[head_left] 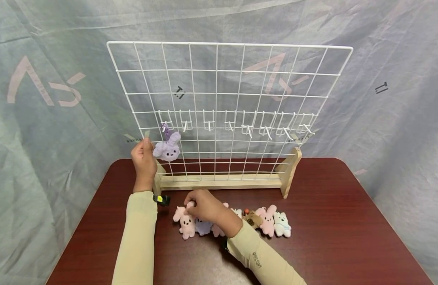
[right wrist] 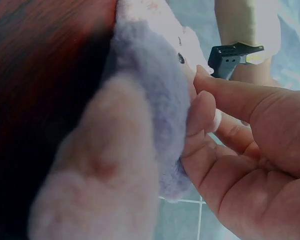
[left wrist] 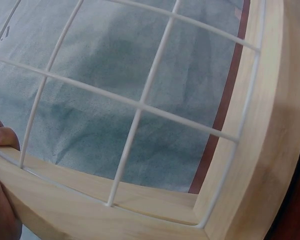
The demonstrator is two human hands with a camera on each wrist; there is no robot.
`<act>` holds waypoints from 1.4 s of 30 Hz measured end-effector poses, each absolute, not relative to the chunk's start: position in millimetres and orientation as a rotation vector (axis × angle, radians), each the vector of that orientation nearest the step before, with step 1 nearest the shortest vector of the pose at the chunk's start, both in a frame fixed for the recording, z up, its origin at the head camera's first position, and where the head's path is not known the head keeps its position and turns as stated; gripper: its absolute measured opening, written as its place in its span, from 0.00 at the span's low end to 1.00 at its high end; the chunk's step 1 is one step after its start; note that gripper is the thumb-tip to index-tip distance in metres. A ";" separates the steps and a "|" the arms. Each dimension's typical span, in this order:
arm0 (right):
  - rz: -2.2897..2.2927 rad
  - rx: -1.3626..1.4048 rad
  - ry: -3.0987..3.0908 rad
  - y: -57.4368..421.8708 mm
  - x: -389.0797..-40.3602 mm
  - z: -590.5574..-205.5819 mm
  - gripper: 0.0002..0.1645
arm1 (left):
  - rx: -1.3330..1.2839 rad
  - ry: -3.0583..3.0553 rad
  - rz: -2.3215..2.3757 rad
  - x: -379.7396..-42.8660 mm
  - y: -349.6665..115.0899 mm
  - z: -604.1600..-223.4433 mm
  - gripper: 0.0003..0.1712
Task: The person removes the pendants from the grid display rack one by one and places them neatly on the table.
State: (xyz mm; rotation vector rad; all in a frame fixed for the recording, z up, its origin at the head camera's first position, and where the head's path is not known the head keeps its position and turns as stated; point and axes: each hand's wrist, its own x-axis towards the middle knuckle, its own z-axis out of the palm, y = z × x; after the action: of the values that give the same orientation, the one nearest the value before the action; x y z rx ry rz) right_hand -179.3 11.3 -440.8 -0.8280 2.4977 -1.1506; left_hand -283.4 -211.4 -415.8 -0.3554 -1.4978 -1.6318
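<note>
My left hand grips the left side of a white wire grid rack. In the left wrist view, its fingers curl round the wooden frame. A purple bunny plush keychain hangs from the leftmost hook, just right of that hand. Down at the table, my right hand pinches a pink bunny plush near its ears, at the left end of a row of plushes. Beside it, a purple plush lies close under the fingers, partly hidden by the hand in the head view.
Several white hooks line the grid to the right of the hanging bunny. Further right in the row lie a brown plush, a pink bunny and a white plush. The rack's wooden base stands behind them on the dark red table.
</note>
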 end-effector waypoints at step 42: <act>-1.024 -0.867 2.665 8.1 -173.1 -439.4 0.11 | -0.350 -1.512 -1.633 -281.2 -211.5 -414.7 0.32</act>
State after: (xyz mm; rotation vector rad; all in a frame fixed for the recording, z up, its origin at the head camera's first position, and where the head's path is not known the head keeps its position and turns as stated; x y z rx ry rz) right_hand -173.1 8.1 -439.4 -0.8672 2.6649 -1.0237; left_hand -281.2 -211.5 -414.7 -0.3505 -1.5125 -1.6335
